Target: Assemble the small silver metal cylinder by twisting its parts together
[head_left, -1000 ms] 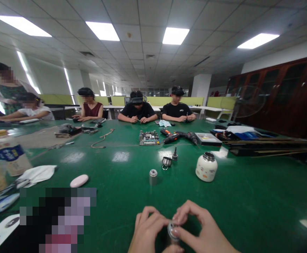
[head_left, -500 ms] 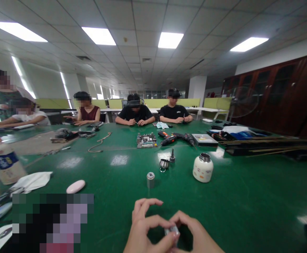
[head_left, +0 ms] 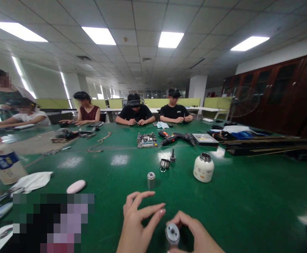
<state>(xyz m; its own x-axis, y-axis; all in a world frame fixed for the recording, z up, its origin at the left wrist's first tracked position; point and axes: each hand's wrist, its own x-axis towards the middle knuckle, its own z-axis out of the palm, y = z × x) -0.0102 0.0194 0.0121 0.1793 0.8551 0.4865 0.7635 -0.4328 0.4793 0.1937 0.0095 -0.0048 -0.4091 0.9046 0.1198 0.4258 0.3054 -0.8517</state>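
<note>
My right hand [head_left: 192, 233] grips a small electric motor [head_left: 172, 232], a silvery cylinder held upright low in the view. Its round end face is turned up, showing a dark centre and small holes. Just left of it, my left hand [head_left: 140, 223] has thumb and index fingertips brought together in a pinch, the other fingers stretched out. Whatever sits in that pinch, if anything, is too small to make out. Beyond my left fingertips, a similar metal cylinder [head_left: 151, 180] stands on the green table [head_left: 111, 207].
Farther back are a metal cup-shaped part [head_left: 164, 164], a dark shafted part [head_left: 172, 155], a cream bottle [head_left: 203, 168], a circuit board [head_left: 147, 140] and power drills [head_left: 175, 138]. A pink oval case [head_left: 75, 186] and a jar [head_left: 4, 161] are left. Several people sit across.
My left hand has moved left and lifted away from the motor, its fingertips leaving the top. The motor's end face now shows in my right hand, which stays in nearly the same place.
</note>
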